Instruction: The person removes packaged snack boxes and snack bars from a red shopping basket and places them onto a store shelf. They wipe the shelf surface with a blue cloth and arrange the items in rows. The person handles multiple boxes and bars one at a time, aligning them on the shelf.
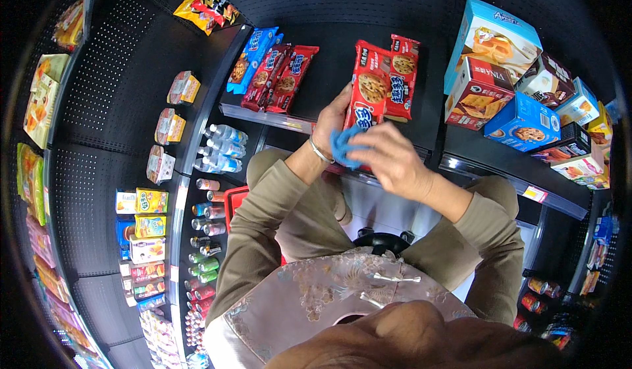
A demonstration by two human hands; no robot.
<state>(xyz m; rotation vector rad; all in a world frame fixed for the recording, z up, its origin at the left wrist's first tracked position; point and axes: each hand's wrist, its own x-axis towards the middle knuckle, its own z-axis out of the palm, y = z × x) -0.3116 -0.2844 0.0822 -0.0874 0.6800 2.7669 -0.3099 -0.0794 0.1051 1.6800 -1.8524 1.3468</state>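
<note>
My left hand (332, 122) grips a red packet of chocolate-chip cookies (370, 85), held tilted above the black shelf. In my right hand (392, 159) is a crumpled blue cloth (348, 147), pressed at the lower end of that packet; the fingers are slightly blurred. The cloth and my right hand hide the packet's bottom part. Just behind it, another red cookie packet (404, 80) lies on the shelf. To the left, red cookie packets (294, 80) and a blue cookie packet (254, 60) lie side by side.
Biscuit boxes, among them a large light-blue one (498, 43), crowd the right shelf. Water bottles (224, 147) and drink cans (205, 226) stand at lower left, near a red basket (234, 203). The shelf's front edge (269, 117) runs before my knees.
</note>
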